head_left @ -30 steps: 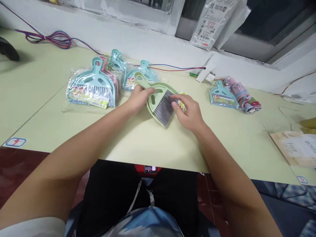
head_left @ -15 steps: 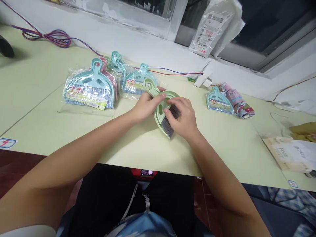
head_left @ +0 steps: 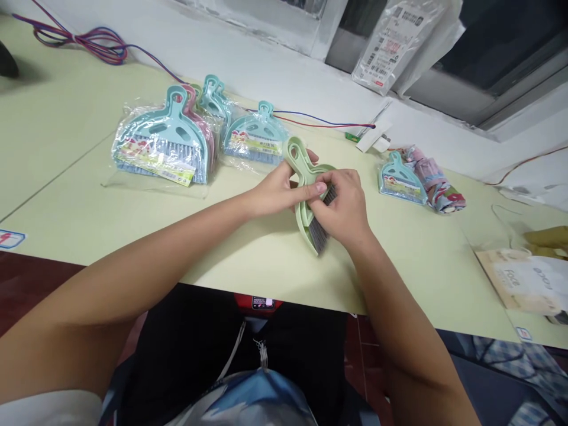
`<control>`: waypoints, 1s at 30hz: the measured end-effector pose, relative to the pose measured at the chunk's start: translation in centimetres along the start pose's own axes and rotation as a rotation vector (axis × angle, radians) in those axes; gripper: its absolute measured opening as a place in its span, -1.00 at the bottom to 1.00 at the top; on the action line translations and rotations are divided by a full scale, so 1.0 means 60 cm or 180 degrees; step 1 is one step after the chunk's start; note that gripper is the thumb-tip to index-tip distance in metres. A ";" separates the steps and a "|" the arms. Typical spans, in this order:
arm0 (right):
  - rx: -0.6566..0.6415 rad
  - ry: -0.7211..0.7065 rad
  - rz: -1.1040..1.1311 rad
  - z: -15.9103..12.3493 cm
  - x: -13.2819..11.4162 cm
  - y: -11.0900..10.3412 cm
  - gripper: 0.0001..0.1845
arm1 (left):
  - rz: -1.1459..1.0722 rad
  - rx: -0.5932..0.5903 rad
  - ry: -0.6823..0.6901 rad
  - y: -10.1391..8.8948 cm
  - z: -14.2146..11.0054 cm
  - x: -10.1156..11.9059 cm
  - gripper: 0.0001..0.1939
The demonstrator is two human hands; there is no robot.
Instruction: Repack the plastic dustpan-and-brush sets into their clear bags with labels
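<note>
Head view: green dustpan (head_left: 303, 223), handle (head_left: 304, 168) toward back edge of surface (head_left: 248, 254); left hand (head_left: 280, 194), nearer handle, grasps dustpan; right hand (head_left: 345, 204) clasps brush (head_left: 318, 235).

We have one dustpan-and-brush set (head_left: 305, 174) above our desk (head_left: 248, 260); left, near the back edge, bagged sets (head_left: 162, 133), then a cable coil (head_left: 101, 41); right, another dustpan (head_left: 402, 178) beside a fabric roll (head_left: 429, 174), then a packet (head_left: 517, 278) nearer the front edge.
</note>
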State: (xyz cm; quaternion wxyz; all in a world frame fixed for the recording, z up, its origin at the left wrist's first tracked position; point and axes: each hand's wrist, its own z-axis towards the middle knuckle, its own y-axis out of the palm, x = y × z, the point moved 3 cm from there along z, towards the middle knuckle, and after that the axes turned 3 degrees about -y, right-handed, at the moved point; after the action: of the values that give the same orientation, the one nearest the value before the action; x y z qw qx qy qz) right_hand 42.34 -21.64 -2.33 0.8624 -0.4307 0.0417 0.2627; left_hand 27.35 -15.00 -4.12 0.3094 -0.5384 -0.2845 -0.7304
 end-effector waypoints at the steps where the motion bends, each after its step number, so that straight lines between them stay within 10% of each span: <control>1: -0.0041 0.0034 -0.0004 0.000 0.000 -0.001 -0.88 | -0.0001 -0.0048 0.0069 -0.002 0.002 -0.002 -0.35; 30: -0.0619 0.1028 0.0976 0.010 0.011 -0.009 -0.91 | -0.0598 -0.0858 -0.0312 -0.012 0.008 -0.010 -0.48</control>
State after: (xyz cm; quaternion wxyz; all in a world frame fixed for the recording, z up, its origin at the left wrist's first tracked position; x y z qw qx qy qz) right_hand 43.10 -21.18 -1.78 0.7491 -0.5367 0.2185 0.3211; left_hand 27.22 -14.10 -4.63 0.1505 -0.5811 -0.2478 -0.7604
